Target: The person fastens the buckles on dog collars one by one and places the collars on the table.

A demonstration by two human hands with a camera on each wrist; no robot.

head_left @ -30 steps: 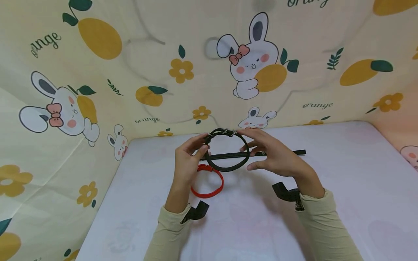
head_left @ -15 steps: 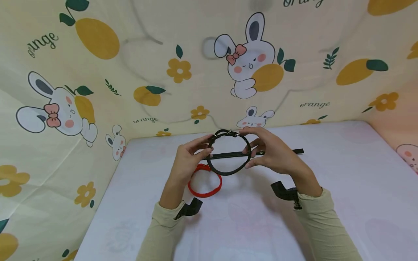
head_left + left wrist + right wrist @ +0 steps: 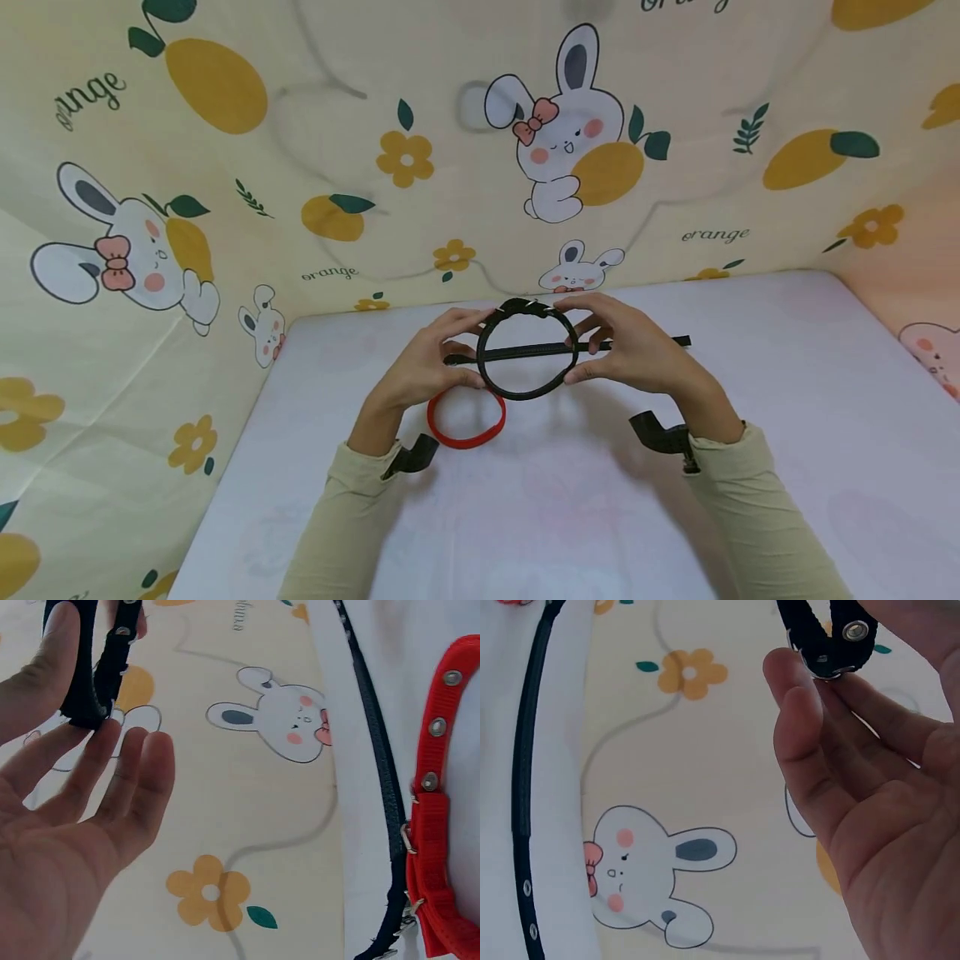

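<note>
A black collar [image 3: 522, 307], buckled into a round loop, is held above the table between both hands, its buckle at the top. My left hand [image 3: 420, 362] grips its left side; in the left wrist view the thumb lies on the strap [image 3: 79, 675] and fingertips touch its lower edge. My right hand [image 3: 633, 346] holds its right side, fingers at the upper right and thumb lower down. Behind the loop, a second black collar [image 3: 525, 352] lies straight on the table. A red collar [image 3: 467, 444], also buckled into a loop, lies nearer, with metal eyelets on its band [image 3: 436, 727].
The white table [image 3: 555, 517] meets a cream backdrop [image 3: 300, 150] printed with rabbits, oranges and flowers at its back and left edges. Black straps [image 3: 660, 433] stick out at both sleeve cuffs.
The left thumb has slid down the loop's left side. The right thumb, apart from the loop a second ago, now meets its lower right. The loop has shifted slightly right.
</note>
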